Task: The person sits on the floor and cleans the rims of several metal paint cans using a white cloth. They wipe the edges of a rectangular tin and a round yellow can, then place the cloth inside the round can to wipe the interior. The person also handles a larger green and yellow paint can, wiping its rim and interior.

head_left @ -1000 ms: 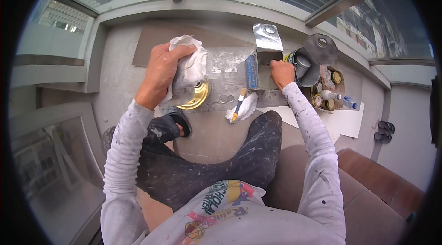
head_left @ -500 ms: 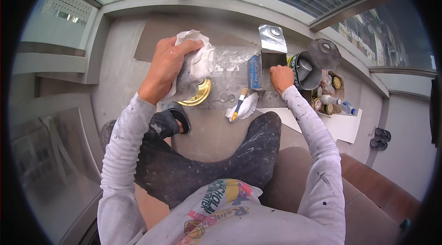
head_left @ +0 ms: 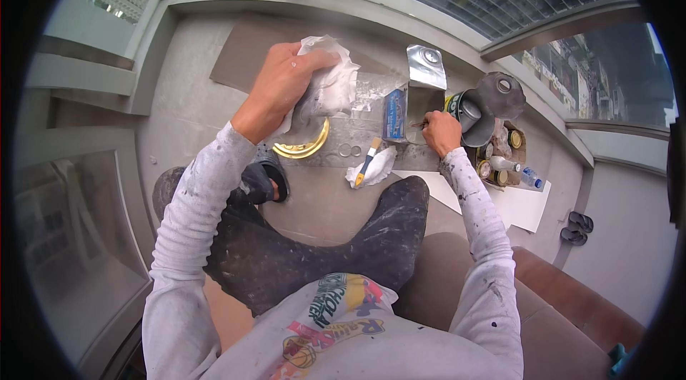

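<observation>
My left hand [head_left: 282, 83] is closed round a crumpled white cloth [head_left: 334, 80], raised over the covered floor; the lower part of the cloth looks greyish. Under it lies a shiny gold round lid [head_left: 307, 149]. My right hand [head_left: 441, 131] is at the open rectangular metal tin [head_left: 426, 100], fingers drawn together. A thin brownish tip shows beside them, too small to name. The tin's blue-labelled side [head_left: 394, 114] faces left, and its cut silver top [head_left: 426, 66] is folded back. A paintbrush [head_left: 367, 161] rests on a second white rag [head_left: 380, 166], nearer to me.
Right of the tin stands an open round can [head_left: 477, 119] with a dark lid [head_left: 500, 94] propped up. Beyond is a box of jars and bottles [head_left: 509, 158] on white board [head_left: 530, 207]. Two small metal discs [head_left: 350, 150] lie near the brush. Black sandals [head_left: 576, 228] sit far right.
My left hand has moved right and slightly up with the cloth. My right hand has turned at the tin, and a thin brownish tip now shows by its fingers. The view has shifted slightly.
</observation>
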{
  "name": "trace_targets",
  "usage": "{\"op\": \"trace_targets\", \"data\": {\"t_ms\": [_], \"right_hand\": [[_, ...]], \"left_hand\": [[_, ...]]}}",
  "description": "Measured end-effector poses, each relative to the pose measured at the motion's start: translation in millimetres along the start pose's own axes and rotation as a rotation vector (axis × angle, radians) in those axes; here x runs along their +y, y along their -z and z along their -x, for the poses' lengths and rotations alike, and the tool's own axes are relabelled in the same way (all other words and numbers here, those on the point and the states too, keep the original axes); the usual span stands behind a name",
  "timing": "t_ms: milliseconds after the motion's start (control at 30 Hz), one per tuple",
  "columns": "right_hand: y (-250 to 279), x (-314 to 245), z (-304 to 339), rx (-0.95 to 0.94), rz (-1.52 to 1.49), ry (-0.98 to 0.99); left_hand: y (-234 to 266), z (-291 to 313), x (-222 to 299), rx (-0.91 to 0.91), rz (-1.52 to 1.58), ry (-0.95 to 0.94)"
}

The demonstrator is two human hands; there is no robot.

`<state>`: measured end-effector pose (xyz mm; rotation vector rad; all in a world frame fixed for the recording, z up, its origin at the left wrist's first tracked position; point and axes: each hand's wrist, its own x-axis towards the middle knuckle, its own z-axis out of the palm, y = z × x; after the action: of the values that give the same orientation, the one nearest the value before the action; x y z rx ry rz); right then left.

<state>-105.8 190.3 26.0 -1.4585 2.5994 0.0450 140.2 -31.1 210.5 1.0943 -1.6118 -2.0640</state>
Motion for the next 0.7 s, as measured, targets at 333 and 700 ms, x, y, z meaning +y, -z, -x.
{"op": "trace_targets", "data": {"t_ms": [333, 700], "right_hand": [[164.2, 61.4, 44.8, 0.100, -0.453, -0.250], [178.4, 70.6, 44.9, 0.099, -0.513, -0.250]], "left_hand": [[-5.0, -5.6, -1.5, -0.043, 0.073, -0.069], [7.1, 1.0, -6.2, -0.036, 0.055, -0.078]]}}
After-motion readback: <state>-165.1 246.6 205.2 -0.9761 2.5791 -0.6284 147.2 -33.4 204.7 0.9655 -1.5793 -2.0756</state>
